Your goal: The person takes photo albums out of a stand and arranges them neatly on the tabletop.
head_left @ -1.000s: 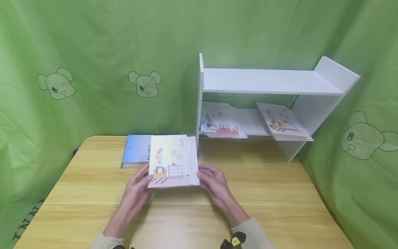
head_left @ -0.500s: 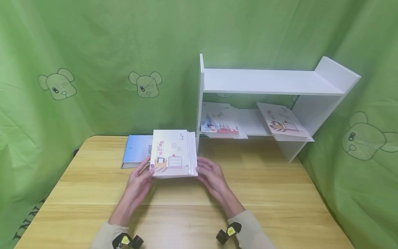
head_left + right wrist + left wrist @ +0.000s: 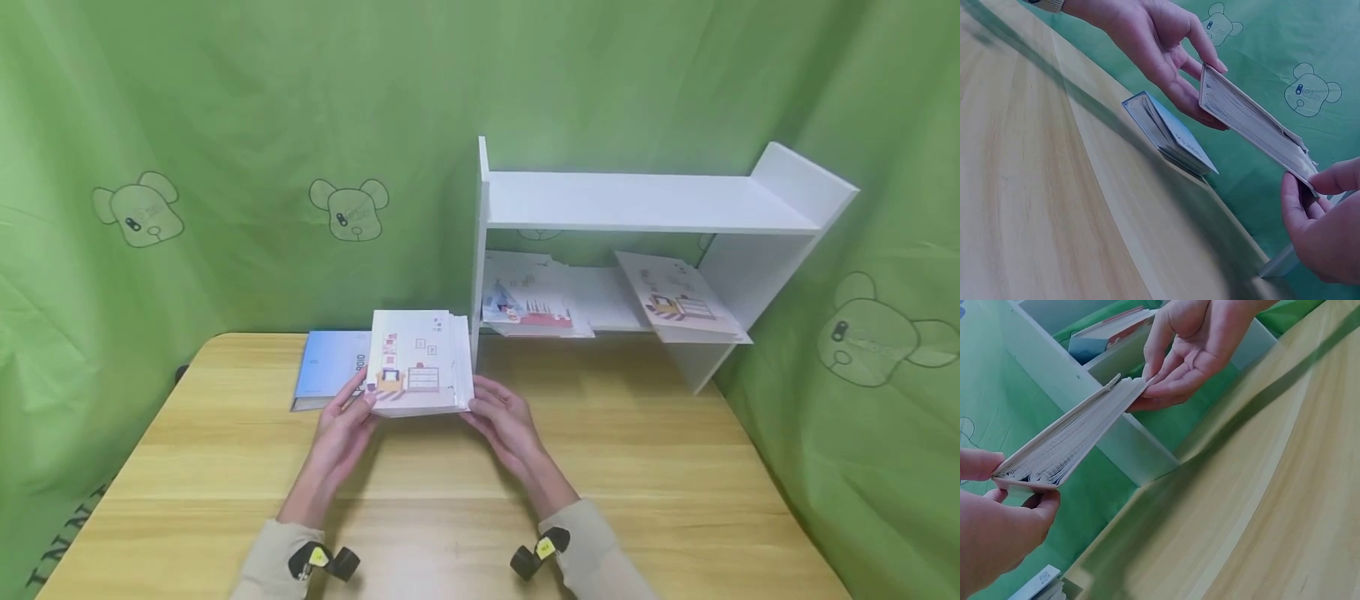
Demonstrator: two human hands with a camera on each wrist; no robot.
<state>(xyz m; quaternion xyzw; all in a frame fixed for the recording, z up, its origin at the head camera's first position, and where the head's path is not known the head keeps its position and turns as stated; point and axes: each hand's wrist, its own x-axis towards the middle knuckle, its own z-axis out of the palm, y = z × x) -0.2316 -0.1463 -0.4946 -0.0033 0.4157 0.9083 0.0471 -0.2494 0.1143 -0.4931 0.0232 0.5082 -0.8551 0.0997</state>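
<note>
A white photo album [image 3: 412, 362] with a pink and orange room drawing on its cover is held up over the back of the table. My left hand [image 3: 345, 429] pinches its left edge, thumb on top and fingers beneath. On the opposite side my right hand [image 3: 510, 425] grips the edge in the same way. Both wrist views show the album clear of the wood, its packed pages [image 3: 1079, 437] visible along the near side. Behind and left of it lies a blue album [image 3: 1175, 134] marked POLAROID, partly covered by the white one in the head view.
A white two-tier shelf [image 3: 645, 204] stands at the back right. Its lower board bears a stack of albums [image 3: 528, 292] at the left and another room-drawing album [image 3: 678, 300] at the right, jutting past the front. A green curtain [image 3: 247, 100] hangs behind the wooden table [image 3: 637, 483].
Both hands have moved the white album away from me, toward the back of the table, its near edge rising in the head view. The grip is the same. The head view has shifted slightly.
</note>
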